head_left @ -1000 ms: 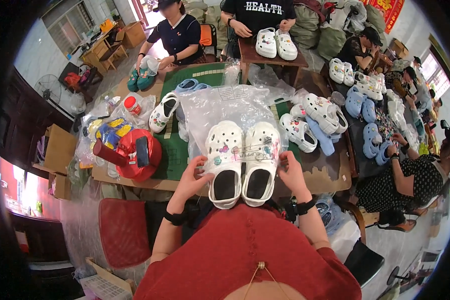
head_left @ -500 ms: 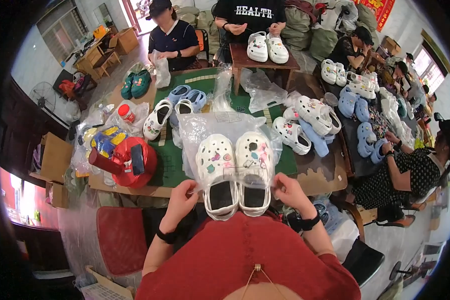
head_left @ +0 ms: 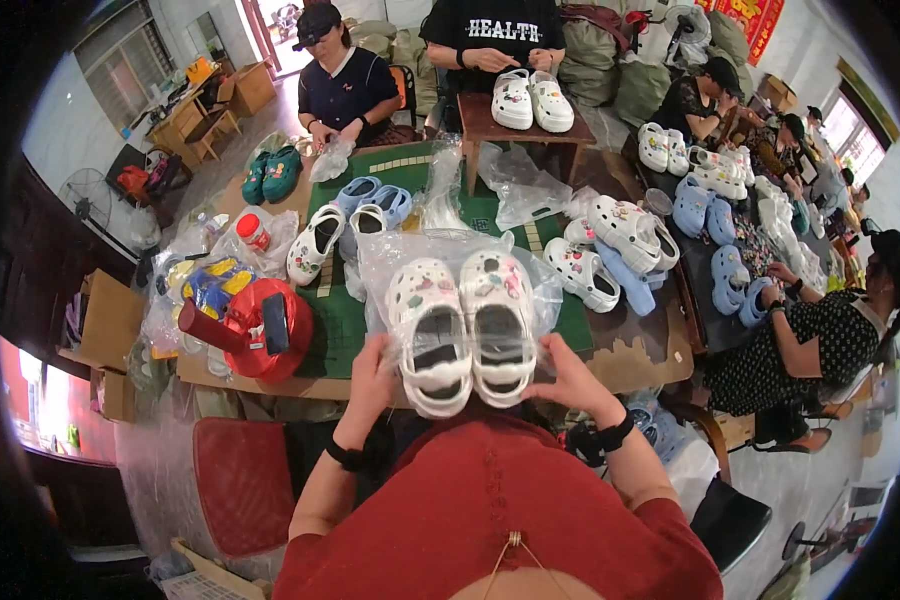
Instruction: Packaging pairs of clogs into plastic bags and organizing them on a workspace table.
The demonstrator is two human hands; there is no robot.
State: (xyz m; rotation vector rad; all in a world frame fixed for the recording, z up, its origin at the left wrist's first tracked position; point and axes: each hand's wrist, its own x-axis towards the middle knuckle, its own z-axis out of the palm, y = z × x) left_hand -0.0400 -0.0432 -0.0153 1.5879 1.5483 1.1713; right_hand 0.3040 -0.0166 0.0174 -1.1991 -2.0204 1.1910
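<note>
Two hands hold a bagged pair of clogs

Both forearms rise from the lower edge. The left hand [head_left: 375, 375] and right hand [head_left: 570, 378] each grip a side of a clear plastic bag [head_left: 450, 262] holding two white clogs [head_left: 462, 325], side by side, toes away, above the near edge of the table [head_left: 635, 355]. Fingertips are hidden behind the plastic and shoes. The charms on the clogs are too small to make out.
</note>
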